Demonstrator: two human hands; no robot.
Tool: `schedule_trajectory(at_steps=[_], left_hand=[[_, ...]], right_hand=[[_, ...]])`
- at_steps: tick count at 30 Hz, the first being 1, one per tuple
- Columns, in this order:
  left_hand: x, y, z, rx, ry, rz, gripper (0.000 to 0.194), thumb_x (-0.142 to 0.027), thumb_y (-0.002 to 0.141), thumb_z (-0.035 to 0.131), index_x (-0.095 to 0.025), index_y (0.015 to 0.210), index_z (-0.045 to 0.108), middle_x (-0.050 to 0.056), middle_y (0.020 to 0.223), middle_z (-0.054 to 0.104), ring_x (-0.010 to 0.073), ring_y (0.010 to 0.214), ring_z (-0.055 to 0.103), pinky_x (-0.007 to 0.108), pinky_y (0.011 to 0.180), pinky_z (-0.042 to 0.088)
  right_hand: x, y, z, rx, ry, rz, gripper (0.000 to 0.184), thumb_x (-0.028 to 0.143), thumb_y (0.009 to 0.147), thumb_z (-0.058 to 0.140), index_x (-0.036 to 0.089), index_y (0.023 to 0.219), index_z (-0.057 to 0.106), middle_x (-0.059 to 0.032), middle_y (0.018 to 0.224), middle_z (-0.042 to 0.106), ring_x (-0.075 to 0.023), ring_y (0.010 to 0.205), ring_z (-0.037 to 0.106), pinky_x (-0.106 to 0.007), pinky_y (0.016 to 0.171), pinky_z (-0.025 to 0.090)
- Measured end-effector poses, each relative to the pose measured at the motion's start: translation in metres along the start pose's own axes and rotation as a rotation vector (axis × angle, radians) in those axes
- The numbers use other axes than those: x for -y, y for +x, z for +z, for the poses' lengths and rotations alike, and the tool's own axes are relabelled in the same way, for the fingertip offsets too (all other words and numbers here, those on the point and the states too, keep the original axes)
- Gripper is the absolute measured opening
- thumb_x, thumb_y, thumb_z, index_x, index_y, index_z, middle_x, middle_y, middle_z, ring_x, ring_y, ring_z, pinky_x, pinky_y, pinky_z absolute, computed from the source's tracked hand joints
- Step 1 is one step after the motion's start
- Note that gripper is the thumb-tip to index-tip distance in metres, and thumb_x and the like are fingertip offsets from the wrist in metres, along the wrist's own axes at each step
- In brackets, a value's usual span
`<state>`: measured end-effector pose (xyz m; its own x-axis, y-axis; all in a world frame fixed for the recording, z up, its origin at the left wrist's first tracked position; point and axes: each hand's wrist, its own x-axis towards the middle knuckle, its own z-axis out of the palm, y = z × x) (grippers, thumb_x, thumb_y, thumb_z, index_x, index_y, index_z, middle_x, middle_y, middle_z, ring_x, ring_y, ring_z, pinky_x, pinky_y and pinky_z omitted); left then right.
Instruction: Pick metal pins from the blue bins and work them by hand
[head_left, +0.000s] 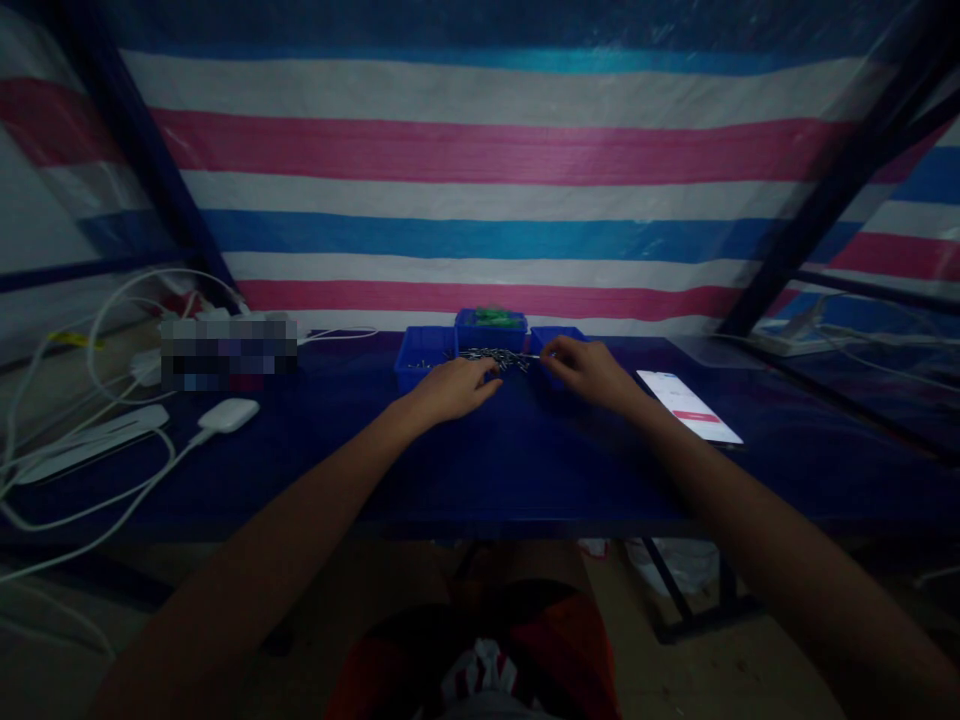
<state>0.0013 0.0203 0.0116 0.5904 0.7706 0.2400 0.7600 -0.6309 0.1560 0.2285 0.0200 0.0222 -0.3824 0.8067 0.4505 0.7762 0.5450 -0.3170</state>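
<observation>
A pile of small dark and shiny metal pieces (511,357), perhaps screws, lies on the blue table between my hands. My left hand (459,388) reaches palm down over the pile's near left side, thumb and forefinger apart, with nothing visible between them. At the pile's right, the fingers of my right hand (579,364) are pinched together on a thin, light metal piece (531,356) that points left. Its exact kind is too small to tell. Behind my hands stand a left blue bin (405,375) with small metal pieces, a middle blue bin (463,322) with green items, and a right blue bin (559,332), partly hidden.
A lit phone (690,408) lies on the table (480,470) to the right. At left are white cables (161,480), a white charger (229,414) and a blurred-out patch. Striped sheeting (487,150) hangs behind, between dark frame posts (817,180).
</observation>
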Motion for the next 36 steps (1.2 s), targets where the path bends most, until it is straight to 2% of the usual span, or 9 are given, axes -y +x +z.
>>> schedule_trajectory(at_steps=[3, 5, 10, 16, 18, 23, 29, 33, 36], left_hand=[[0.002, 0.000, 0.005, 0.072, 0.040, -0.010, 0.034, -0.040, 0.084, 0.040, -0.019, 0.109, 0.052, 0.005, 0.082, 0.063, 0.0163, 0.071, 0.056, 0.025, 0.059, 0.037], [0.004, 0.000, 0.009, 0.116, 0.066, -0.018, 0.034, -0.041, 0.084, 0.041, -0.019, 0.108, 0.053, 0.006, 0.085, 0.063, 0.0174, 0.073, 0.057, 0.026, 0.061, 0.038], [0.008, 0.000, 0.015, 0.172, 0.116, -0.045, 0.036, -0.042, 0.084, 0.040, -0.019, 0.107, 0.054, 0.008, 0.089, 0.062, 0.0211, 0.080, 0.058, 0.029, 0.064, 0.041], [0.007, 0.000, 0.015, 0.195, 0.138, -0.072, 0.037, -0.044, 0.084, 0.037, -0.021, 0.109, 0.052, 0.009, 0.093, 0.063, 0.0238, 0.085, 0.059, 0.033, 0.068, 0.044], [0.006, -0.001, 0.015, 0.186, 0.148, -0.084, 0.037, -0.044, 0.084, 0.037, -0.021, 0.109, 0.052, 0.010, 0.095, 0.063, 0.0250, 0.087, 0.059, 0.034, 0.069, 0.044], [-0.001, -0.001, 0.020, 0.146, 0.191, -0.178, 0.041, -0.041, 0.086, 0.033, -0.016, 0.117, 0.046, 0.015, 0.102, 0.061, 0.0277, 0.090, 0.060, 0.037, 0.071, 0.045], [-0.007, 0.003, 0.026, 0.104, 0.243, -0.217, 0.046, -0.038, 0.088, 0.030, -0.015, 0.129, 0.034, 0.015, 0.098, 0.063, 0.0285, 0.087, 0.061, 0.038, 0.070, 0.045], [-0.008, 0.006, 0.029, 0.107, 0.276, -0.202, 0.041, -0.035, 0.089, 0.029, -0.018, 0.124, 0.042, 0.013, 0.098, 0.064, 0.0278, 0.088, 0.061, 0.038, 0.070, 0.045], [-0.007, 0.007, 0.029, 0.113, 0.278, -0.191, 0.038, -0.035, 0.089, 0.029, -0.020, 0.119, 0.048, 0.012, 0.098, 0.064, 0.0271, 0.089, 0.061, 0.037, 0.071, 0.046]], right_hand=[[-0.016, 0.003, -0.013, -0.168, -0.134, 0.134, 0.022, 0.031, 0.080, 0.047, 0.015, 0.088, 0.061, -0.0081, 0.073, 0.064, -0.0183, 0.065, 0.057, -0.029, 0.060, 0.037], [-0.029, 0.004, -0.018, -0.221, -0.203, 0.203, 0.024, 0.031, 0.079, 0.046, 0.015, 0.087, 0.063, -0.0098, 0.073, 0.065, -0.0197, 0.066, 0.057, -0.030, 0.061, 0.037], [-0.047, 0.006, -0.015, -0.148, -0.271, 0.228, 0.028, 0.034, 0.079, 0.046, 0.015, 0.087, 0.064, -0.0105, 0.074, 0.066, -0.0202, 0.066, 0.058, -0.032, 0.061, 0.038], [-0.051, 0.005, -0.012, -0.151, -0.338, 0.291, 0.026, 0.032, 0.077, 0.047, 0.016, 0.086, 0.066, -0.0101, 0.076, 0.067, -0.0212, 0.069, 0.059, -0.032, 0.063, 0.038], [-0.049, 0.006, -0.013, -0.140, -0.312, 0.267, 0.025, 0.031, 0.076, 0.048, 0.015, 0.085, 0.066, -0.0097, 0.074, 0.066, -0.0203, 0.068, 0.059, -0.030, 0.062, 0.038], [-0.025, 0.005, -0.007, 0.011, -0.076, 0.055, 0.026, 0.033, 0.081, 0.044, 0.016, 0.090, 0.062, -0.0052, 0.069, 0.064, -0.0146, 0.059, 0.056, -0.026, 0.055, 0.037], [0.004, 0.001, 0.013, 0.167, -0.036, -0.108, 0.023, 0.029, 0.082, 0.045, 0.016, 0.093, 0.061, -0.0032, 0.066, 0.061, -0.0124, 0.057, 0.053, -0.024, 0.054, 0.035], [0.006, 0.001, 0.024, 0.340, 0.003, -0.153, 0.020, 0.025, 0.082, 0.047, 0.015, 0.093, 0.060, -0.0029, 0.068, 0.061, -0.0122, 0.059, 0.053, -0.024, 0.057, 0.036], [0.003, 0.001, 0.029, 0.406, 0.003, -0.144, 0.019, 0.025, 0.081, 0.048, 0.015, 0.092, 0.060, -0.0031, 0.069, 0.060, -0.0123, 0.059, 0.053, -0.024, 0.057, 0.037]])
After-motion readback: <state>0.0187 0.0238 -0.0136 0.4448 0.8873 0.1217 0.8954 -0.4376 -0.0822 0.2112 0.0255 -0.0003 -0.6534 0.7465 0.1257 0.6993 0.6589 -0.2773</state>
